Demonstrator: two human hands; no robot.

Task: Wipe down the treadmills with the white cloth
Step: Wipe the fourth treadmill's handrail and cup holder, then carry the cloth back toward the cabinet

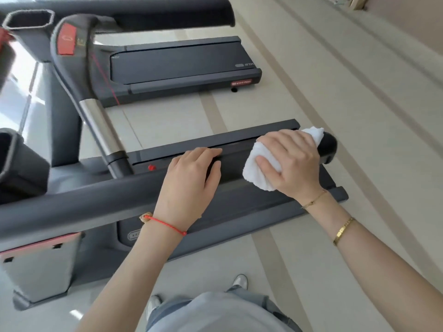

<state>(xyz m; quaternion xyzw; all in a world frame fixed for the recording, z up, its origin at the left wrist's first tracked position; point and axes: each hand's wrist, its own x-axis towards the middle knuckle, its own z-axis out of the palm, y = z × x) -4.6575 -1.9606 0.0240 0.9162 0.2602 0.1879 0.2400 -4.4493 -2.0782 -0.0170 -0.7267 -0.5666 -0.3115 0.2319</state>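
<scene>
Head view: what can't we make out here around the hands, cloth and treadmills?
- Grey handrail under the folded white cloth: head view, covered by the cloth and right hand.
- Left hand palm contact: head view, hidden by the hand's own back.
- Far dark treadmill deck logo text: head view, too small and blurred.
- Near treadmill console: cut off by the left edge.

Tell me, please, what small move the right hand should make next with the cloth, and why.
Probably slide the white cloth outward over the handrail's rounded end. The right hand presses the cloth around the handrail just short of that tip, which is not yet covered, while the left hand rests bare on the rail nearer the console.
</scene>
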